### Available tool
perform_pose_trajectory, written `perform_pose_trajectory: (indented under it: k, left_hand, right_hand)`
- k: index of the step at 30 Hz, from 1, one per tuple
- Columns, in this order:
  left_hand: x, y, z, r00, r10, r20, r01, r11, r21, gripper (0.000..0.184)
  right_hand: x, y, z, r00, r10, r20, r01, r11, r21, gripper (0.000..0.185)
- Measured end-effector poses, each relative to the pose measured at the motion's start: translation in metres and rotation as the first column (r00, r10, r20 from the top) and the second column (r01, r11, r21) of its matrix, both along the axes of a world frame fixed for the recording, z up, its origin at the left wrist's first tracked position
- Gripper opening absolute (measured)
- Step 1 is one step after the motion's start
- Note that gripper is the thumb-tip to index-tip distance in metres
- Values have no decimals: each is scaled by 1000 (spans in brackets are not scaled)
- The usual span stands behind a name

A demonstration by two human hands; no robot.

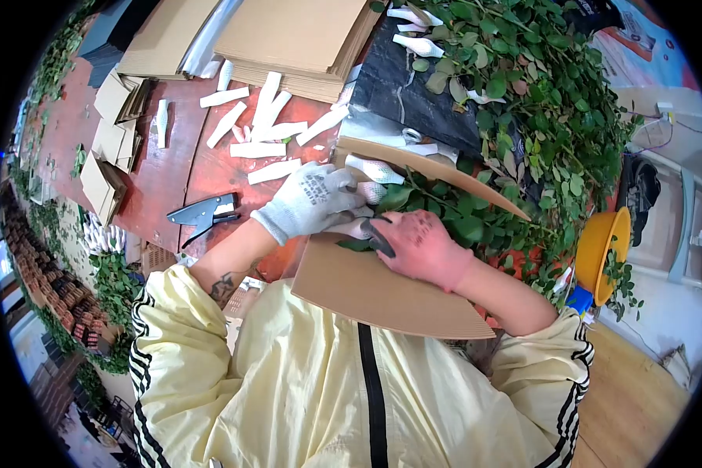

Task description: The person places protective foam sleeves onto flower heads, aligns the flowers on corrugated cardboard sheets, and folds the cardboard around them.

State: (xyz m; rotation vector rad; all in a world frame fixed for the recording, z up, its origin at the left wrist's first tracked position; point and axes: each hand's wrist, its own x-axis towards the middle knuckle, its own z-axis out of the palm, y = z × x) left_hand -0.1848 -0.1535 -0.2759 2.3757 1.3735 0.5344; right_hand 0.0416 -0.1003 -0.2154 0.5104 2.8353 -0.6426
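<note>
My left hand (pixel 312 200), in a pale grey glove, curls its fingers beside several roses whose heads are wrapped in white net sleeves (pixel 374 169). In a pink glove with dark fingertips, my right hand (pixel 418 243) closes around a wrapped rose (pixel 352 228) just below. Both hands work at the mouth of a bent corrugated cardboard sheet (pixel 390 292). Its far flap (pixel 437 173) rises behind the leafy stems (pixel 437 204). The fingertips of both hands are partly hidden.
Loose white net sleeves (pixel 259 150) litter the red table (pixel 187 168). Dark-handled pruning shears (pixel 204 214) lie at left. Cardboard stacks (pixel 288 39) and folded card pieces (pixel 111 144) stand beyond. Leafy stems (pixel 546 93) heap at right, above a yellow basin (pixel 600 257).
</note>
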Motion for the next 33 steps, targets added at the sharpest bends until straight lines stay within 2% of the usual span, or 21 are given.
perform_pose_trajectory:
  k: [2, 3, 4, 6, 7, 8, 10, 11, 13, 14, 16, 17, 20, 22, 26, 29, 31, 33]
  left_hand:
    - [-1, 5, -1, 999, -43, -11, 42, 999, -25, 30]
    - [3, 5, 0, 999, -24, 38, 25, 1000, -5, 33]
    - [7, 5, -1, 999, -19, 37, 19, 1000, -11, 33]
    - [16, 5, -3, 995, 90, -32, -92, 993, -73, 34]
    - [17, 4, 0, 991, 115, 69, -109, 991, -80, 32]
    - [17, 5, 2, 991, 110, 73, -104, 991, -83, 32]
    - [13, 9, 5, 996, 81, -25, -85, 968, -235, 32]
    - [11, 10, 6, 997, 79, -26, -83, 968, -236, 32]
    - [7, 13, 7, 994, -3, 111, 24, 982, -187, 30]
    - [7, 13, 4, 994, 0, 110, 20, 982, -188, 30]
    - [7, 13, -3, 995, -50, 89, 61, 990, -130, 29]
    - [6, 13, -5, 994, -54, 91, 66, 989, -135, 29]
    - [6, 17, -3, 988, -68, 141, 87, 987, -136, 24]
    - [11, 16, -1, 987, 39, 155, -2, 972, -233, 24]
    - [11, 9, 0, 987, 86, 138, -48, 965, -259, 22]
    - [-1, 1, -2, 974, 101, 204, -53, 972, -230, 22]
    - [-17, -5, 12, 991, 55, 124, -39, 990, -134, 20]
    - [-28, -18, 8, 997, 3, 76, 6, 994, -112, 19]
  right_hand:
    - [4, -5, -15, 995, -68, -73, 75, 993, 90, 28]
    - [3, -3, -9, 998, -65, 15, 64, 998, 16, 33]
    - [5, -1, -13, 998, -59, 15, 59, 998, 10, 33]
    - [9, 2, -22, 980, -182, 75, 192, 969, -153, 39]
    - [9, 1, -19, 970, -190, 153, 200, 978, -54, 40]
    - [9, -1, -21, 968, -194, 158, 205, 977, -56, 40]
    - [7, 0, -27, 966, -183, 185, 199, 977, -76, 38]
    - [7, -1, -29, 965, -185, 184, 202, 976, -77, 38]
    - [7, 0, -31, 977, -184, 112, 200, 969, -146, 36]
    - [7, 2, -33, 977, -181, 111, 196, 970, -147, 36]
    - [3, 6, -36, 983, -180, -43, 164, 952, -257, 36]
    - [1, 4, -36, 982, -185, -39, 169, 950, -262, 36]
    - [-11, 0, -33, 985, -156, 70, 169, 951, -258, 37]
    - [-14, -1, -37, 950, -235, 205, 272, 946, -174, 36]
    - [-14, -3, -39, 961, -170, 220, 192, 978, -84, 36]
    - [-10, -5, -48, 975, -170, 144, 176, 984, -29, 34]
    - [-6, -5, -51, 984, -158, 82, 162, 986, -41, 31]
    - [-10, -3, -42, 978, -163, 129, 171, 984, -57, 37]
